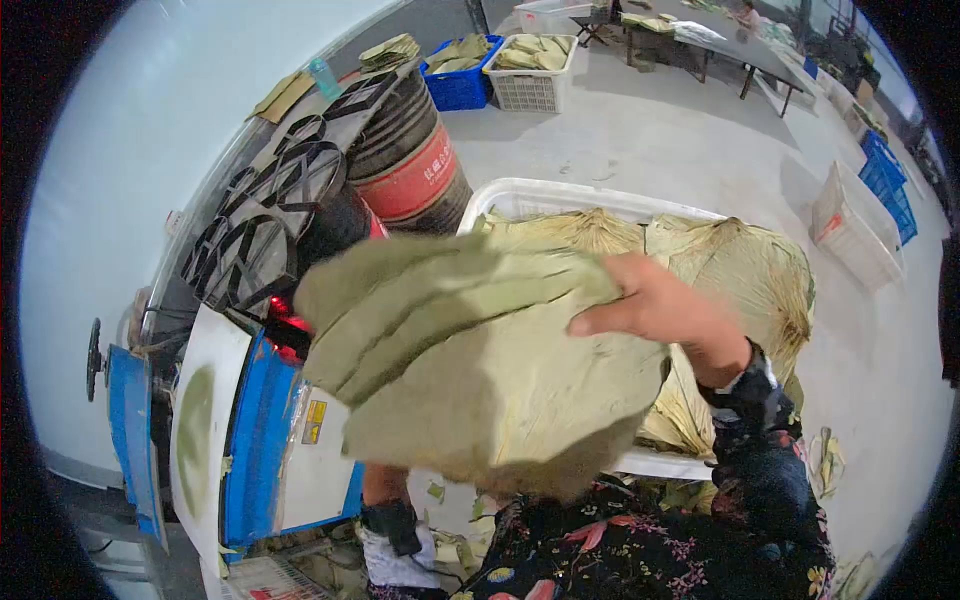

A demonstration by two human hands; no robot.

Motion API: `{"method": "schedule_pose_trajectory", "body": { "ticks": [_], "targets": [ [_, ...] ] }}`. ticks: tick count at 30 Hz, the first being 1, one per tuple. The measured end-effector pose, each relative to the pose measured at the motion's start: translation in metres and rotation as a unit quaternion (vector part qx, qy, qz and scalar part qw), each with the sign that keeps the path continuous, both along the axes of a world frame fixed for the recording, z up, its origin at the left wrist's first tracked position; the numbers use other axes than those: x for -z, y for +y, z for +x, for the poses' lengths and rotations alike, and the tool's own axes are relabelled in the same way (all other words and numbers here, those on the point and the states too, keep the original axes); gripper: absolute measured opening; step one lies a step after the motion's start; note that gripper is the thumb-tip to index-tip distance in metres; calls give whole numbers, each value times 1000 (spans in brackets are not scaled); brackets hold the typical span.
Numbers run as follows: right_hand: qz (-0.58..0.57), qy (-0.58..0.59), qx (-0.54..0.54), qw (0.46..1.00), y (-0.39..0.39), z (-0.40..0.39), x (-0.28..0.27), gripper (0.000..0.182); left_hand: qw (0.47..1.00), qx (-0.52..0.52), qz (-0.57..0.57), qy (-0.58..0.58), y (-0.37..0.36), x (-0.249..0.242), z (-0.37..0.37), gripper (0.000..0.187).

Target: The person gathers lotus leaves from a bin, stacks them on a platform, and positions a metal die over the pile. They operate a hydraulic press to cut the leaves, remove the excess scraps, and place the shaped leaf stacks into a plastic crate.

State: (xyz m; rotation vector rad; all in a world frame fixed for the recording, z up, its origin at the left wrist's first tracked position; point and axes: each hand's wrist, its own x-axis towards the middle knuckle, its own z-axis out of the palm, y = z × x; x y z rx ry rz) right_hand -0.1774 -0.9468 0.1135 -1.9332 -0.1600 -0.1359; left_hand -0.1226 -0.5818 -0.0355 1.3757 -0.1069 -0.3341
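Observation:
A fanned stack of large dried lotus leaves [500,390], greyish green, is held up in front of me. My right hand [660,315] is closed on the stack's right edge, thumb on top and fingers underneath. Of my left hand, only the wrist [385,485] shows below the stack; the leaves cover its fingers. Behind and to the right of the stack, a white crate [640,200] is filled with folded, yellowish dried leaves [745,285].
At left stands a blue and white machine [250,440], beside black metal frames [270,200] and a red-banded drum [415,165]. Farther off are a blue crate [460,90], white crates and a long table [745,45]. Leaf scraps [825,460] litter the floor.

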Motion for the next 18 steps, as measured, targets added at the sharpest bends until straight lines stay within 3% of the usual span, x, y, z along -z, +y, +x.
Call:
{"method": "schedule_pose_trajectory", "body": {
  "ticks": [1,2,3,5,6,8,9,11,13,14,16,18],
  "targets": [
    [-41,18,-40,998,12,6,1,41,996,-3,-64,67,10,1,0,63],
    [-24,57,-65,996,23,12,1,41,963,44,-246,101,12,18,9,58],
    [-26,55,-61,996,32,21,5,41,963,48,-247,99,28,27,3,58],
    [-16,64,-47,997,53,40,22,42,943,98,-299,110,27,-22,-34,74],
    [-19,65,-42,997,69,47,26,42,941,102,-302,111,36,-25,-39,74],
    [-94,1,-62,994,107,62,28,48,999,44,-7,-7,56,-24,-45,74],
    [-146,-8,-79,986,133,67,22,50,999,46,-11,-7,61,-23,-49,74],
    [-199,-20,-97,975,192,77,16,53,991,-121,-30,44,73,-20,-55,61],
    [-289,-165,-24,943,250,83,20,53,976,-184,-44,108,102,-27,-51,58],
    [-289,-168,-28,942,272,80,20,53,971,-220,-48,77,126,-26,-48,57],
    [-231,-486,-28,842,317,73,13,45,957,-281,-59,42,164,-35,-41,57],
    [-135,-428,-186,874,369,38,39,43,942,-280,-184,-21,204,-64,-32,51]
  ]
}}
